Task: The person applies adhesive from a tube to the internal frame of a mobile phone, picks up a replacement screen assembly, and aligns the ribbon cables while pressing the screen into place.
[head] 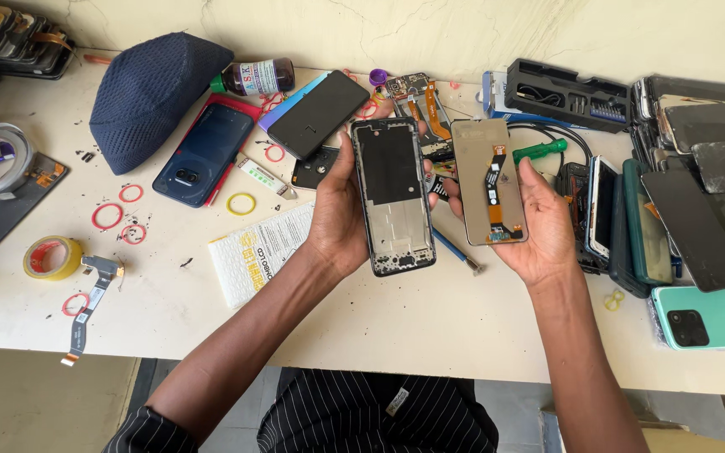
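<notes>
While gripped: phone frame [393,197]; screen panel [488,181]

A black phone frame [393,197] and a grey display panel [488,180] with an orange flex strip are seen; striped black sleeves [362,419], a navy cap [148,92].

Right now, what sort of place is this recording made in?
Most likely a phone repair bench. The left hand holds a bare black phone frame, the right hand a detached grey display panel with an orange flex cable, beside stacked cracked dark phone screens and a black screwdriver-bit case.
</notes>
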